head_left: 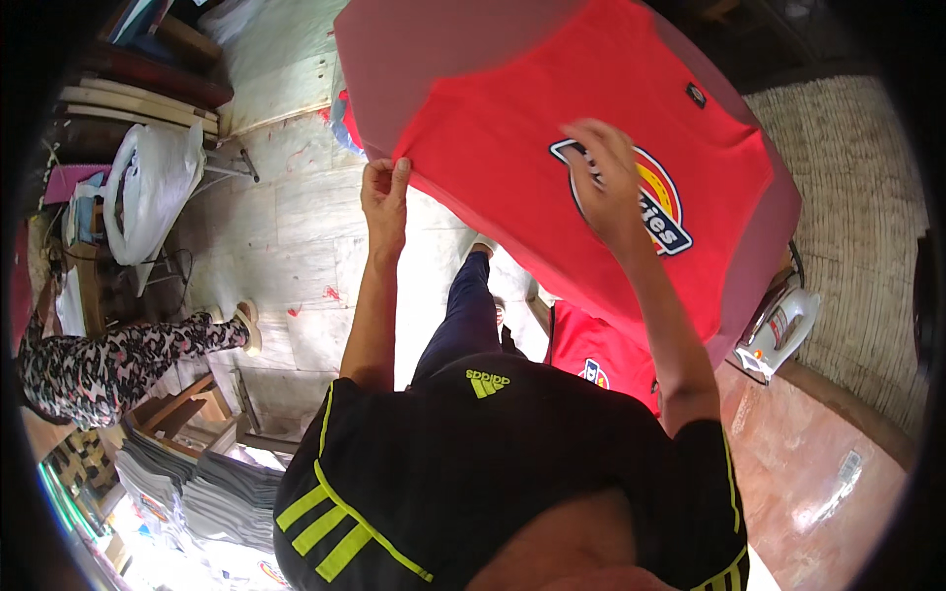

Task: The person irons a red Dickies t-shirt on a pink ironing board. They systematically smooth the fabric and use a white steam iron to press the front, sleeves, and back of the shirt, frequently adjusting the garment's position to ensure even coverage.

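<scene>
A red shirt (493, 128) with a large printed logo and a small dark label lies spread on a maroon padded table (394, 59). My left hand (384, 202) is closed at the shirt's near left edge, thumb and fingers pinching the cloth. Over the printed logo, my right hand (609, 187) has its fingers stretched out, slightly blurred; whether it touches the cloth I cannot tell. Another red printed piece (603, 360) hangs or lies below the table's near edge, partly hidden by my body.
A white iron (785, 330) with a lit orange light stands off the table's right corner. On the left, a person in patterned trousers (128, 360) is near a white-covered chair (158, 187). Stacks of grey folded cloth (232, 497) lie lower left. Red scraps (331, 293) dot the tiled floor.
</scene>
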`<state>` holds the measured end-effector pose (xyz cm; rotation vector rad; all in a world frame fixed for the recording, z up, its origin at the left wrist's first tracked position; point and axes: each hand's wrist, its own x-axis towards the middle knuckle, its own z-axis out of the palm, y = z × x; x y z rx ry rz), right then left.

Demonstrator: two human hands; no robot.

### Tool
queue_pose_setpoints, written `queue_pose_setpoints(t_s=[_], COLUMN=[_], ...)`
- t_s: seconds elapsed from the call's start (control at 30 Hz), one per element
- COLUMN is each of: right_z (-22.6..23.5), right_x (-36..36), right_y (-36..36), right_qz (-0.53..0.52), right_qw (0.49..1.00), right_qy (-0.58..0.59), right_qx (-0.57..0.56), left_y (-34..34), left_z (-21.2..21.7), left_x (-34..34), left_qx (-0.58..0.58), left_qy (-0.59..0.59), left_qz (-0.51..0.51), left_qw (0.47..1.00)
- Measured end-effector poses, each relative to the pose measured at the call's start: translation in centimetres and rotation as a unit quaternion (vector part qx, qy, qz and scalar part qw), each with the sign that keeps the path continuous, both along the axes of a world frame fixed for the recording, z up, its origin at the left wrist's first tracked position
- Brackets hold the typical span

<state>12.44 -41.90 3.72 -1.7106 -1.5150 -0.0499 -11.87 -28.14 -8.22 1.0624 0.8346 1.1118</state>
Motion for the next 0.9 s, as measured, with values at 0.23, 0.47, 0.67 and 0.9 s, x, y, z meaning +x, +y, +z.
queue_pose_setpoints(t_s=[0.23,0.47,0.67,0.9], right_z=[-4.0,-4.7,-2.9,-1.7], right_x=[-3.0,-3.5,-3.9,-3.5], right_y=[15.8,17.0,12.8,-7.4], right_qz=[0.125,0.100,0.133,0.042], right_qw=[0.987,0.993,0.986,0.996], right_qy=[-0.097,-0.047,-0.025,-0.017], right_qx=[-0.037,-0.051,0.094,-0.080], left_y=[0.8,2.6,0.9,1.0], left_z=[-0.4,-0.6,7.6,7.2], left_x=[-1.7,-3.7,2.0,7.0], left_qx=[-0.038,0.002,0.383,0.506], left_qy=[-0.044,0.062,0.329,0.579], left_qz=[-0.028,-0.087,0.070,-0.082], left_qw=[0.998,0.994,0.860,0.634])
